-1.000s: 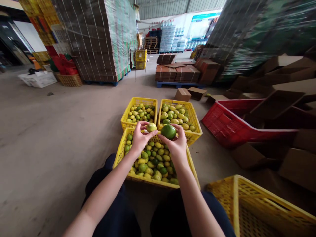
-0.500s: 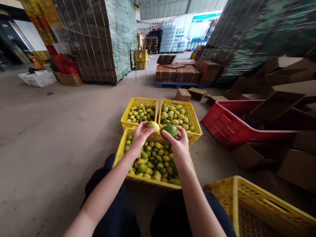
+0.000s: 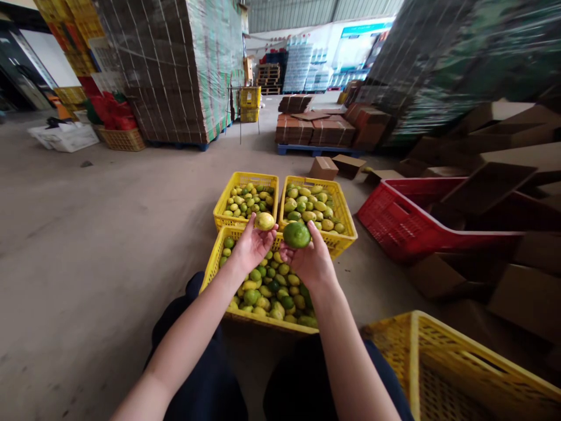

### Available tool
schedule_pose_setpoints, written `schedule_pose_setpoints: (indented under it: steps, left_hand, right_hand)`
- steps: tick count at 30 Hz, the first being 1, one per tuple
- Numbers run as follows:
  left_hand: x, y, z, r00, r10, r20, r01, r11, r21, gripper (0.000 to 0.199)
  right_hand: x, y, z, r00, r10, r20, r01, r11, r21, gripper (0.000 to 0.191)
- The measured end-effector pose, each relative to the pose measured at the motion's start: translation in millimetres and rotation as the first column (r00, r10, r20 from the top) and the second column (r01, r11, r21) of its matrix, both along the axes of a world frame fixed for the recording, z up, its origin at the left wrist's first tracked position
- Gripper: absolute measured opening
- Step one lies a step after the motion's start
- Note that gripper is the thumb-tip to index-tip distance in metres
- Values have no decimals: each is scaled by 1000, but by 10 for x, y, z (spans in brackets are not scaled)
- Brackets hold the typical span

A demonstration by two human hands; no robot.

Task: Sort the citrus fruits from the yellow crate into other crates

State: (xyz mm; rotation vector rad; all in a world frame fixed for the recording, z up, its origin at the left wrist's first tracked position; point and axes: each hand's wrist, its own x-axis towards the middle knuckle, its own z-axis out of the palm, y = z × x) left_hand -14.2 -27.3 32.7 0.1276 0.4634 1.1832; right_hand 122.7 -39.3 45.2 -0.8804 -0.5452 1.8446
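Cradling one fruit apiece, both hands hang over the far end of the near crate (image 3: 272,324), side by side and apart. The left hand (image 3: 253,250) is loosely curled, thumb and fingers around the yellow fruit (image 3: 265,221); the right hand (image 3: 314,263) is cupped a little wider, thumb on the 3 o'clock side of the green fruit (image 3: 297,234), fingers beneath it. From the yellow fruit, the bigger green one lies at about 4 o'clock, just beside it but not touching. Both look nearly round from above, so I cannot tell either long axis.

Beyond the hands, the left crate (image 3: 229,222) sits at 11 o'clock, nearer the left hand, and the right crate (image 3: 342,241) at 1 o'clock, nearer the right. Both hold fruit, as does the near crate, which spreads toward 6 o'clock under the wrists. The far crates' front rims stand between the hands and the fruit inside, and the hands hide part of the near crate's far rim. Another yellow crate (image 3: 414,351) stands at 4 o'clock, a red crate (image 3: 394,228) at 3 o'clock, and small cartons (image 3: 323,168) past 12 o'clock
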Motion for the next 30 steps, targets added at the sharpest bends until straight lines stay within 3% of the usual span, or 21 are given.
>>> schedule_pose_setpoints:
  steps: [7, 10, 13, 16, 19, 22, 24, 26, 30]
  left_hand:
    - [6, 2, -14, 1000, -11, 18, 12, 1000, -22, 44]
    - [14, 3, -22, 998, 15, -58, -15, 1000, 12, 42]
    - [24, -11, -14, 952, 161, -259, -122, 979, 162, 37]
    - [12, -34, -5, 791, 420, -446, -229, 878, 421, 40]
    - [-23, -57, -10, 607, 596, -525, -229, 764, 603, 44]
    - [-50, -83, -15, 553, 624, -552, -154, 728, 668, 40]
    - [-52, -98, -12, 556, 619, -554, -121, 720, 683, 39]
    - [-45, -105, -7, 573, 604, -555, -109, 726, 679, 38]
    - [-36, -89, -9, 677, 506, -534, -129, 796, 591, 38]
  right_hand:
    - [8, 26, -41, 994, -7, 105, -4, 995, 105, 47]
    - [0, 39, -74, 986, -4, 168, -23, 988, 156, 48]
    - [-14, 37, -106, 956, -185, 229, 134, 966, 221, 41]
    - [-11, 11, -139, 789, -501, 355, 346, 840, 417, 54]
    - [14, -28, -163, 567, -676, 471, 303, 703, 644, 62]
    - [28, -58, -173, 472, -737, 484, 233, 634, 738, 56]
    - [24, -67, -173, 484, -740, 468, 217, 619, 755, 53]
    - [14, -69, -169, 545, -717, 435, 222, 623, 750, 54]
    - [9, -59, -148, 730, -593, 340, 259, 700, 665, 53]
